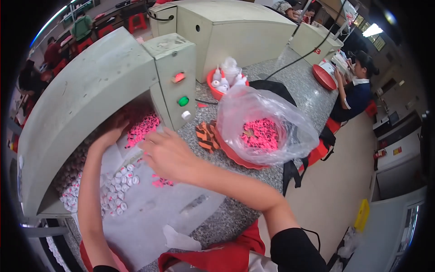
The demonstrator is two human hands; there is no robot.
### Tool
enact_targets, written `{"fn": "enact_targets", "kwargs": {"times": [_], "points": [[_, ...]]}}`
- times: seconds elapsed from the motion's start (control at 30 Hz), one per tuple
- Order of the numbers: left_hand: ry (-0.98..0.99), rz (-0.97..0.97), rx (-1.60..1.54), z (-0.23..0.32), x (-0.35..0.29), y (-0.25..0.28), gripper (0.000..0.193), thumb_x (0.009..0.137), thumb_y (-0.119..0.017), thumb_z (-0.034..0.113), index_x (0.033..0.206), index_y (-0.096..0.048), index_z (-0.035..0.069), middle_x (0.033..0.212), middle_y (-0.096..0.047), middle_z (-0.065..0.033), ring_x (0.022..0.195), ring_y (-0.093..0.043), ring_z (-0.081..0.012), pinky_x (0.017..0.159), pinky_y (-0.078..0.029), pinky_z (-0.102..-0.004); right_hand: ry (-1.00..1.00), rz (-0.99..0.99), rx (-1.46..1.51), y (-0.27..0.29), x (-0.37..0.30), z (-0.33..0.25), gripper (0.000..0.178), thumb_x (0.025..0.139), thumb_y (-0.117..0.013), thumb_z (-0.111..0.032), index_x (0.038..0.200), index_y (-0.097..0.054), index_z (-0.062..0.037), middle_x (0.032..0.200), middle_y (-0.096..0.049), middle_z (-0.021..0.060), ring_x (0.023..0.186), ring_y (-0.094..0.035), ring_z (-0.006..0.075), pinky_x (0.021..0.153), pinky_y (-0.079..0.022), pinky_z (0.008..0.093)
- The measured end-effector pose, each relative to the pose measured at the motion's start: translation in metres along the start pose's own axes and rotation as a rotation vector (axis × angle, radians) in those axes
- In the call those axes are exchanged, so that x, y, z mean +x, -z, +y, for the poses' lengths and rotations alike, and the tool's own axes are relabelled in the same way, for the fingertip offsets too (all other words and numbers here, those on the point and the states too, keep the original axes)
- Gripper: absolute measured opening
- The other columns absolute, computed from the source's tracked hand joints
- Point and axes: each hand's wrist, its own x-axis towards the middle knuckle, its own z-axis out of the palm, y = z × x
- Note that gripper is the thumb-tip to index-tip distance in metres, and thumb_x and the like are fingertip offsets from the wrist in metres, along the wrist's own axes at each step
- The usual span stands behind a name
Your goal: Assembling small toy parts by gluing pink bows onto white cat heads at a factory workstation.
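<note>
Speckled grey stone countertop (219, 226) carried a cream arched machine (90, 81). Under the machine's arch, the left hand (112, 134) reached beside a pile of small pink pieces (142, 130); its fingers looked loosely extended, blurred, their hold impossible to tell. Just outside the machine's opening, the right hand (166, 154) had bent fingers, any grip hidden. White round pieces (120, 186) lay at the machine's mouth; right of the machine, a clear plastic bag (294, 131) held more pink pieces.

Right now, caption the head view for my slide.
Left hand and right hand flanking small pink pieces beside an arched machine housing.
</note>
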Motion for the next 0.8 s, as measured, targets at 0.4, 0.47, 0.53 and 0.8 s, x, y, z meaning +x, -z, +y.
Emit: {"fn": "enact_targets", "kwargs": {"times": [0.4,0.47,0.53,0.8], "points": [[-0.822,0.033,0.624,0.272,-0.064,-0.112,0.100,0.050,-0.080,0.026,0.133,-0.026,0.011,0.129,-0.031,-0.0136,0.122,-0.030,-0.0306,0.094,-0.030,-0.0555,-0.419,-0.151,-0.556,0.199,-0.135,0.119,0.018,0.074,-0.057,-0.019,0.084,-0.062,-0.0060,0.076,-0.059,0.0187,0.073,-0.058,0.0352,0.068,-0.046,0.0407],[-0.893,0.368,0.650,0.287,-0.028,-0.116,0.092,0.057,-0.077,0.023,0.133,-0.026,0.018,0.125,-0.036,-0.0142,0.117,-0.036,-0.0301,0.093,-0.027,-0.0591,-0.307,0.028,-0.448,0.246,-0.102,0.112,0.017,0.075,-0.056,-0.018,0.085,-0.060,-0.0042,0.077,-0.059,0.0184,0.075,-0.057,0.0349,0.068,-0.045,0.0408],[-0.884,0.433,0.568,0.320,-0.017,-0.098,0.082,0.062,-0.072,0.018,0.132,-0.029,0.019,0.118,-0.040,-0.0133,0.112,-0.041,-0.0291,0.094,-0.028,-0.0574,-0.272,0.122,-0.419,0.283,-0.082,0.099,0.016,0.077,-0.055,-0.016,0.086,-0.060,-0.0030,0.078,-0.059,0.0184,0.076,-0.057,0.0347,0.068,-0.044,0.0405],[-0.947,0.565,0.490,0.357,-0.006,-0.046,0.044,0.068,-0.052,-0.005,0.108,-0.046,0.012,0.080,-0.050,-0.0071,0.084,-0.052,-0.0246,0.081,-0.038,-0.0420,-0.150,0.122,-0.477,0.331,-0.073,0.082,0.018,0.077,-0.056,-0.015,0.088,-0.059,-0.0004,0.077,-0.060,0.0167,0.073,-0.058,0.0309,0.067,-0.045,0.0361]]}}
